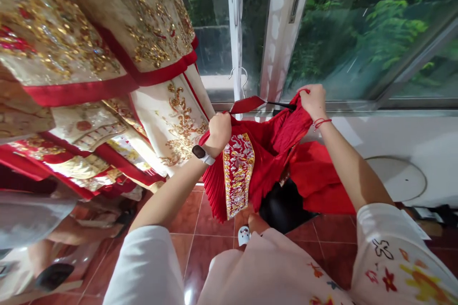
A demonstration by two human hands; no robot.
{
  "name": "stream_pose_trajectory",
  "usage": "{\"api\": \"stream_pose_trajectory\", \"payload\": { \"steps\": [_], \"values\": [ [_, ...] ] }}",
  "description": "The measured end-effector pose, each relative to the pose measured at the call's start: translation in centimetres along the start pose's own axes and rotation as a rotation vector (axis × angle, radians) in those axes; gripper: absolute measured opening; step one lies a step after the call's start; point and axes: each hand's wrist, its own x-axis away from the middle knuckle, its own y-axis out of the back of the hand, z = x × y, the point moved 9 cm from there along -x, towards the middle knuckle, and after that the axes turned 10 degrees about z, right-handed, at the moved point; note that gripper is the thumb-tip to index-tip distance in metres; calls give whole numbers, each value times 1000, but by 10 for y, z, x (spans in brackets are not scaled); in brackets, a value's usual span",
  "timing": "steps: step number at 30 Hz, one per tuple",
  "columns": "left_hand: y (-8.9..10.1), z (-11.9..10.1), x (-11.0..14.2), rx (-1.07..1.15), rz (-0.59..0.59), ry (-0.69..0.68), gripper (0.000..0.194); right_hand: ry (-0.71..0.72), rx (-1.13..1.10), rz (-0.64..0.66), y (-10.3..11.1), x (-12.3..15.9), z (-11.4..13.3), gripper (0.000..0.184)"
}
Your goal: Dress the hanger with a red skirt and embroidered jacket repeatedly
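Note:
A red pleated garment (272,162) with a gold and silver embroidered panel (238,171) hangs between my two hands, below a red hanger (248,103) with a metal hook. My left hand (219,129), with a watch on the wrist, is closed on the garment's left top edge. My right hand (313,100), with a red string at the wrist, is closed on the bunched right top edge, beside the hanger's dark arm. The skirt's lower part falls toward the floor in front of my legs.
Cream and gold embroidered garments with red trim (107,57) hang close on the left. A window (358,33) with a white frame and sill lies ahead. Red floor tiles (200,248) are below, with a black object (282,207) and a round white base (400,178) at right.

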Motion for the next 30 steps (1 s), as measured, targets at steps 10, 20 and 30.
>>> {"api": "stream_pose_trajectory", "payload": {
  "steps": [10,20,30],
  "values": [
    [-5,-2,-8,-27,26,82,41,157,-165,127,-13,0,6,31],
    [-13,-3,-8,-93,-6,81,43,318,-227,162,-11,-1,26,41],
    [-28,32,6,118,-114,243,58,353,37,285,-60,66,17,50]
  ]
}}
